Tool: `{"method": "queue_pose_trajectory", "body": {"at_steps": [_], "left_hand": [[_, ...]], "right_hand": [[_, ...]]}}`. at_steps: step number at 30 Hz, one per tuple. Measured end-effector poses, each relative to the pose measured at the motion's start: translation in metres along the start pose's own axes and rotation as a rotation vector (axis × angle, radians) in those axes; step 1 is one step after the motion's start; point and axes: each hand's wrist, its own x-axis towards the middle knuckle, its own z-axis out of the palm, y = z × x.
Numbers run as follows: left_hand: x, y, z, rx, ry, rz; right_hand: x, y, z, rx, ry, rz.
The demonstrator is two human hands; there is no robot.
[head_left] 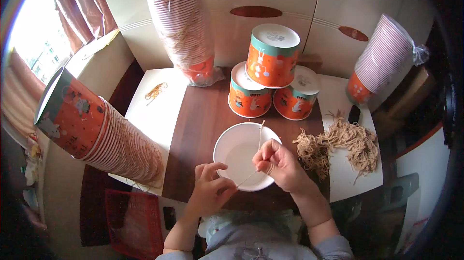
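A thin beige string [248, 178] runs between my hands over a round white-lined paper tub [224, 151] near the table's front. My left hand [211, 188] pinches it low by the tub's front left rim; its other fingers are bent and raised. With thumb and forefinger, my right hand [281, 164] grips the string above the tub's right side. From there a loose end rises past the far rim. Beyond the tub, three upside-down orange and green paper tubs form a small pyramid, with one top tub [273, 59] resting on two.
A tangled heap of beige strings [355, 146] lies on the right white board. Tall nested tub stacks stand at the back left [181, 28] and right [382, 61]; another stack [123, 146] leans at left. A few strings [155, 91] lie on the left board. Below is a red basket [133, 221].
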Motion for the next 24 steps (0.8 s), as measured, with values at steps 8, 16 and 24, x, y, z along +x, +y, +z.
{"method": "queue_pose_trajectory", "body": {"at_steps": [8,16,24], "left_hand": [[0.003,-0.015,0.002,-0.039,-0.070,0.030],[0.007,-0.008,0.005,0.017,-0.058,0.036],[0.010,-0.035,0.014,-0.467,0.167,-0.451]], "right_hand": [[0.004,-0.019,0.001,0.019,-0.070,0.046],[-0.007,-0.022,0.008,-0.310,-0.095,-0.093],[-0.042,-0.019,0.005,-0.923,-0.361,-0.349]]}}
